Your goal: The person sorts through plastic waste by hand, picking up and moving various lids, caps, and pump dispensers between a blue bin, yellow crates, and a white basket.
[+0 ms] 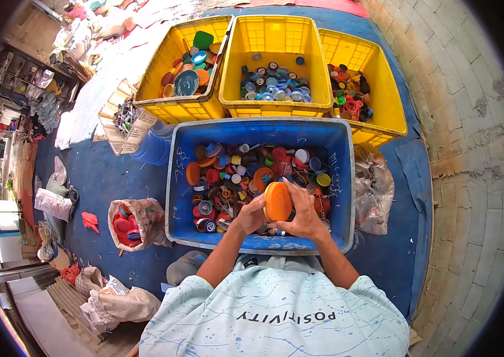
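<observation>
Two-handed, grips an orange lid (pixel 278 201) just above the blue crate (pixel 204 243) of mixed caps (pixel 228 172), left hand (pixel 251 215) pinching one edge, right hand (pixel 304 213) wrapped over the other. Probably risks a slip through any loosened pinch, losing the lid among similar caps below.

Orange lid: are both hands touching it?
Touching. Head view shows the left hand and right hand clasping the orange lid by its sides, with no gap.
</observation>
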`<state>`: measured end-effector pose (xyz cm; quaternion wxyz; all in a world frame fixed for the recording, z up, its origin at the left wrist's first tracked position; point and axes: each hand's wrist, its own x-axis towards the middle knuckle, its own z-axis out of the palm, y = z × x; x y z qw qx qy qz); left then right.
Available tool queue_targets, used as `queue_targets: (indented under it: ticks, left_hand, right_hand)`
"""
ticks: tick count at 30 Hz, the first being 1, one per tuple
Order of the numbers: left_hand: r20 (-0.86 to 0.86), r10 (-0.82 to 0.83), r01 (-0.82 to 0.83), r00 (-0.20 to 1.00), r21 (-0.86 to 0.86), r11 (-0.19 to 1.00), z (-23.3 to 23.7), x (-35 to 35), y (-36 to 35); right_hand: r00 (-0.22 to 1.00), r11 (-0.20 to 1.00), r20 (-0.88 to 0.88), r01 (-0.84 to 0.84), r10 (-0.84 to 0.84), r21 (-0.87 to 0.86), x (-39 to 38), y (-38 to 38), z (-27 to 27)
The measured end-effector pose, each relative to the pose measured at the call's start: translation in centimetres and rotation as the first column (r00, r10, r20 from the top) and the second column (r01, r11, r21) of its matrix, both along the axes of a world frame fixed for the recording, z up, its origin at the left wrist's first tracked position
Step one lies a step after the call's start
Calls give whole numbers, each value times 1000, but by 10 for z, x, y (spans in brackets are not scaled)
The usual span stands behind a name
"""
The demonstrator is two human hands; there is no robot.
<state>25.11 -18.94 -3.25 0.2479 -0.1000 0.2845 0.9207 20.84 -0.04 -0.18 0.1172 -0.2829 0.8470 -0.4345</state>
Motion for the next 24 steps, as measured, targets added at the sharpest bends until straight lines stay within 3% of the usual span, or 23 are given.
queue_targets:
  ticks: [2,6,9,12,18,23,24]
  left_hand:
    - [32,52,-53,998,30,998,-2,5,-1]
    - [0,77,-77,997,92,993,-1,13,-7]
    - [22,138,-140,990,138,980,9,20,-7]
    - [42,239,-242,970,133,961,24,31,-10]
    - [86,577,-580,812,18,814,37,85,-20]
    - [179,740,-722,648,-163,672,43,132,-46]
    - [187,768,-746,613,-185,640,40,141,-54]
  right_hand:
    - [999,993,32,17,-14,-113,2,-1,-3]
    - [954,899,296,92,43,-427,2,2,-3]
    - [749,599,590,332,303,-729,5,12,-17]
    - [625,425,698,558,350,-713,9,19,-32]
    - [497,499,735,540,461,-678,11,-6,-32]
    - [368,596,778,502,509,-627,30,-59,-6]
    - [371,634,820,521,435,-572,37,-74,1]
